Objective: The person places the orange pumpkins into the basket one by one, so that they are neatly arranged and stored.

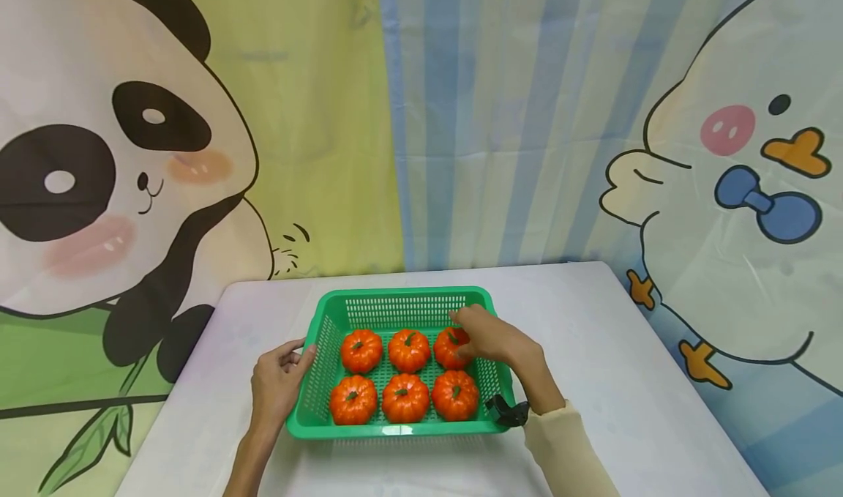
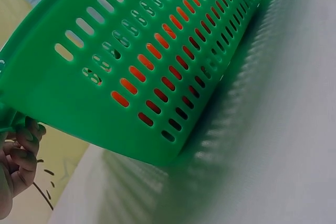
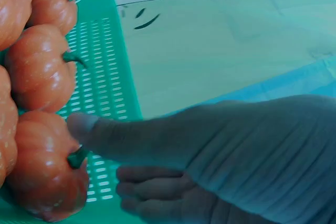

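A green plastic basket point(image 1: 402, 430) with slotted walls holds several small orange pumpkins point(image 1: 406, 399), set in two rows with green stems. My left hand point(image 1: 279, 383) grips the basket's left rim; in the left wrist view its fingers point(image 2: 25, 148) curl under the edge. Over the far right pumpkin point(image 1: 448, 347) reaches my right hand point(image 1: 494, 336), thumb and fingers spread apart. From the right wrist, the thumb tip point(image 3: 83, 124) appears at that pumpkin point(image 3: 44, 161) beside its stem, while the other fingers lie bent and apart from it.
The basket stands on a white-covered table point(image 1: 593, 350). Behind the table hangs a curtain point(image 1: 329, 153) printed with a panda and a white bird. A black strap with a small device point(image 1: 507, 411) sits on the right wrist, close over the basket's near right corner.
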